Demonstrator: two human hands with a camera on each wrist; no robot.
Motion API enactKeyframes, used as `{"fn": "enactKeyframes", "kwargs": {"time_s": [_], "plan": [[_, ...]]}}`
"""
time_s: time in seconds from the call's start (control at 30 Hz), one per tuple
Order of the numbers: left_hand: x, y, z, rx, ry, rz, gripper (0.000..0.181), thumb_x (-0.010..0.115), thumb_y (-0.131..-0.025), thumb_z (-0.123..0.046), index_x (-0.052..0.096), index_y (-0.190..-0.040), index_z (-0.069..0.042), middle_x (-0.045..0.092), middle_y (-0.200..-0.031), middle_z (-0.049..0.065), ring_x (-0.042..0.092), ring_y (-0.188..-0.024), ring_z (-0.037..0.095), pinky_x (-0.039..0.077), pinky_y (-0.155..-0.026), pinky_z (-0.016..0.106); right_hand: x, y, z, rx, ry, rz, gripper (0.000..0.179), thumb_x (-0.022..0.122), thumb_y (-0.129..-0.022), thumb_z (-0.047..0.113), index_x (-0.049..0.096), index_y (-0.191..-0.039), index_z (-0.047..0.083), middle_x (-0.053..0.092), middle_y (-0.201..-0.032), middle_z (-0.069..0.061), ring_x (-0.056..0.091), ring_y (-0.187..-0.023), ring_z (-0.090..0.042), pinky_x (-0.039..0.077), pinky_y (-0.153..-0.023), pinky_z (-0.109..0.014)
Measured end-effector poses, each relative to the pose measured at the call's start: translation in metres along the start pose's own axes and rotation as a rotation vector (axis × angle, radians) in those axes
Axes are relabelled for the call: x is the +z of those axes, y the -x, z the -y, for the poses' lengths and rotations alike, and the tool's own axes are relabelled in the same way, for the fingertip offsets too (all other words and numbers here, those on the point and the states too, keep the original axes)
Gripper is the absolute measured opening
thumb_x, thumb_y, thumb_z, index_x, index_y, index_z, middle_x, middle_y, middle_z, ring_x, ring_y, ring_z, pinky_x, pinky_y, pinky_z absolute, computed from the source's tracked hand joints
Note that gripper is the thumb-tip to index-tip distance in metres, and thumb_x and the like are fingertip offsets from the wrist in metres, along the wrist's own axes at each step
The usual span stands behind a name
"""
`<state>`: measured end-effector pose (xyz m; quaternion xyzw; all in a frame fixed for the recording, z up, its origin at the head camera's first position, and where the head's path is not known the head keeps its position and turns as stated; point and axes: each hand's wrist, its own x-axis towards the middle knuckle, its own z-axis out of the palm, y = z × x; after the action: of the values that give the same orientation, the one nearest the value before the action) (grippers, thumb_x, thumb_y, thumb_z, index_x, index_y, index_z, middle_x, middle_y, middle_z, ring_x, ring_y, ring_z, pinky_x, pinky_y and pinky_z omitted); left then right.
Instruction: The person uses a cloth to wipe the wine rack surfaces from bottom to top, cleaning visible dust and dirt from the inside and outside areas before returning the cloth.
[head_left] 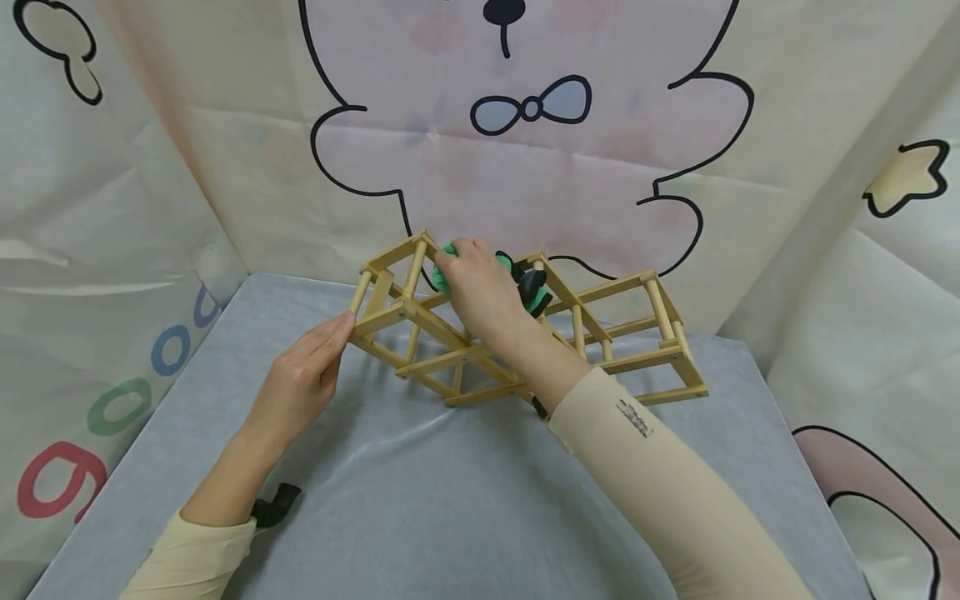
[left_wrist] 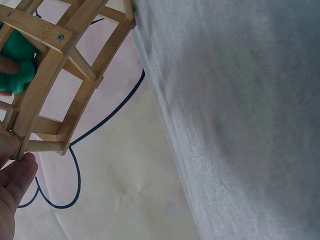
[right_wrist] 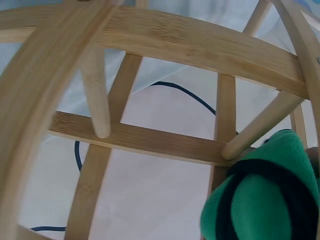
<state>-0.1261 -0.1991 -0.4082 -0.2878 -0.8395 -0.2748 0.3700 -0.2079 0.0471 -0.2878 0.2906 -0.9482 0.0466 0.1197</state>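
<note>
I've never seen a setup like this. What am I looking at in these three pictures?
There's no robot here, just a person's two bare hands. The wide picture comes from a camera on the head, looking forward and down; the others come from cameras on the left and right wrists. The left hand pinches one end of a wooden rack over a grey cloth surface; whether the rack rests on it is unclear. The right hand holds a soft green thing with black bands, at the rack. Behind is a printed sheet.
</note>
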Motion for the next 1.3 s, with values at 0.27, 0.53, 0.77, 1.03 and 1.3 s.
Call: {"fn": "enactKeyframes", "kwargs": {"time_s": [0.27, 0.53, 0.77, 1.03, 1.3], "plan": [[0.001, -0.001, 0.000, 0.008, 0.003, -0.009, 0.069, 0.070, -0.080, 0.029, 0.061, -0.143, 0.004, 0.068, -0.133, 0.023, 0.069, -0.114, 0.042, 0.059, -0.093, 0.050, -0.017, -0.007, 0.002, -0.059, -0.141, -0.103, 0.033, 0.068, -0.102, 0.003, 0.069, -0.135, 0.001, 0.063, -0.136, -0.021, 0.058, -0.122, -0.037, 0.056, -0.091, -0.035], [0.003, -0.001, -0.002, 0.022, 0.011, -0.034, 0.071, 0.072, -0.078, 0.028, 0.061, -0.144, 0.003, 0.069, -0.130, 0.023, 0.069, -0.112, 0.043, 0.060, -0.090, 0.052, -0.065, 0.005, -0.008, -0.168, -0.303, -0.301, 0.014, 0.070, -0.092, -0.011, 0.070, -0.100, -0.001, 0.065, -0.111, -0.018, 0.052, -0.097, -0.032, 0.044, -0.084, -0.034], [0.001, -0.004, -0.006, -0.002, -0.014, -0.046, 0.063, 0.075, -0.081, 0.019, 0.061, -0.141, 0.007, 0.068, -0.131, 0.025, 0.068, -0.116, 0.043, 0.058, -0.095, 0.052, -0.106, 0.014, -0.017, -0.312, -0.306, -0.514, 0.024, 0.057, -0.087, -0.022, 0.071, -0.094, -0.004, 0.065, -0.100, -0.020, 0.056, -0.093, -0.036, 0.047, -0.085, -0.036], [-0.006, -0.021, -0.016, -0.087, -0.080, -0.151, 0.062, 0.080, -0.081, -0.003, 0.061, -0.138, 0.010, 0.063, -0.136, 0.032, 0.057, -0.128, 0.053, 0.048, -0.107, 0.068, -0.144, 0.045, -0.039, -0.206, -0.207, -0.558, 0.032, 0.068, -0.089, -0.013, 0.076, -0.118, -0.003, 0.070, -0.123, -0.021, 0.063, -0.114, -0.038, 0.055, -0.095, -0.044], [-0.006, -0.058, -0.035, 0.022, -0.116, -0.176, 0.058, 0.067, -0.093, -0.025, 0.060, -0.139, 0.009, 0.061, -0.139, 0.031, 0.057, -0.128, 0.052, 0.047, -0.106, 0.068, -0.174, 0.084, -0.085, -0.116, -0.063, -0.615, 0.027, 0.070, -0.092, -0.005, 0.076, -0.119, -0.005, 0.072, -0.121, -0.023, 0.067, -0.111, -0.040, 0.055, -0.096, -0.032]]}}
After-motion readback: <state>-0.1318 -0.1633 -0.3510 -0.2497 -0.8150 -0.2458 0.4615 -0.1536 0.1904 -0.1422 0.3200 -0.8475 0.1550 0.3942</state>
